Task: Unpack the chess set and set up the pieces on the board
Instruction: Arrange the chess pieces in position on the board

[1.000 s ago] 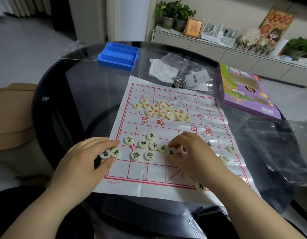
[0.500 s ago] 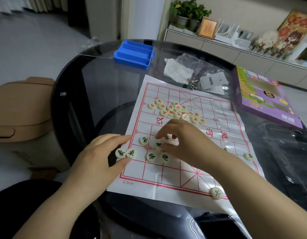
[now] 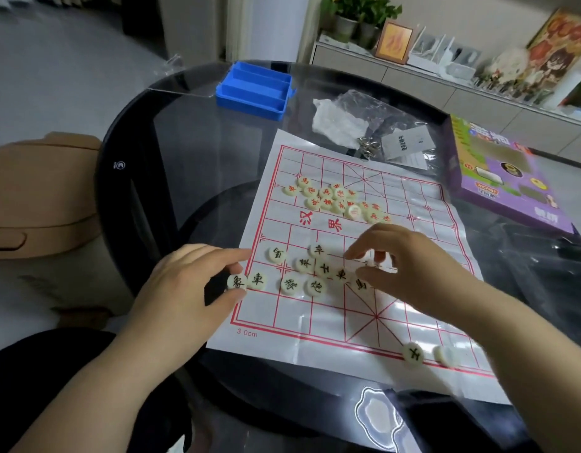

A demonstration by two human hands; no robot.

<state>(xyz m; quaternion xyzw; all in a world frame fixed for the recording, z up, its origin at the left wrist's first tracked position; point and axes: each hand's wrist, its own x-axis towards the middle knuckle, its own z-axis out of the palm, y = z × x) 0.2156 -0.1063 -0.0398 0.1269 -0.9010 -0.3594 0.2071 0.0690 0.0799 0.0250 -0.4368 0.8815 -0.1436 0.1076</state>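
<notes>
On glassy dark tabletop's glossy sheet board, left hand is still pinching a round cream piece at the left edge; right hand, shifted rightward, is curling over black-lettered discs, grip unclear.

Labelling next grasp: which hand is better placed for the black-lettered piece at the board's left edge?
The left hand: thumb and fingers pinch the edge piece; right hand hovers over the middle cluster.
</notes>
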